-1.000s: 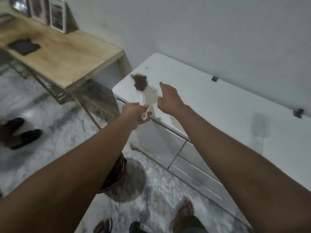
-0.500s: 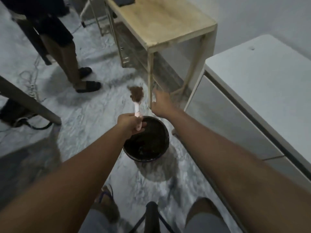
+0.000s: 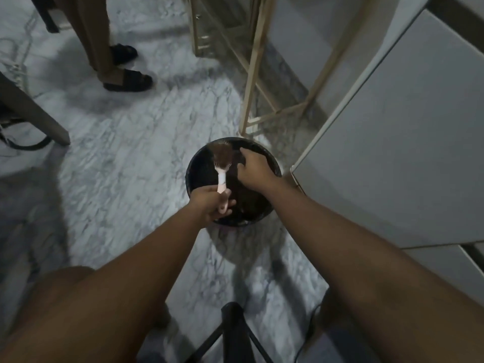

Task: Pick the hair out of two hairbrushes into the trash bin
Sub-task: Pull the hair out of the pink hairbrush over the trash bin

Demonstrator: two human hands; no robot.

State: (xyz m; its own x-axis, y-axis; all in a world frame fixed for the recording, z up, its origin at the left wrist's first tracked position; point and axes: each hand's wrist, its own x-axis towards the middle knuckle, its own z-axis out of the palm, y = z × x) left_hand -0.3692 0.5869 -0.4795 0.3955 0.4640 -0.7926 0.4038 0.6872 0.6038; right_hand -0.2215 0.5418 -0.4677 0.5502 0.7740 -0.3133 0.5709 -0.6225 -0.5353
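A round black trash bin (image 3: 272, 163) stands on the marble floor below me. My left hand (image 3: 209, 204) grips the pale pink handle of a hairbrush (image 3: 222, 163) and holds it over the bin. The brush head is packed with brown hair. My right hand (image 3: 254, 170) hovers over the bin just right of the brush head, fingers spread and holding nothing. Only this one hairbrush is in view.
A white cabinet (image 3: 408, 142) rises at the right, close to the bin. The legs of a wooden table (image 3: 251, 69) stand behind the bin. A person's legs in dark sandals (image 3: 125, 79) are at the upper left. A black stand (image 3: 234, 334) is between my knees.
My view has swung down from the cabinet top to the floor. Both hands and the hairbrush have moved over the trash bin, and my right hand is closer to the brush head.
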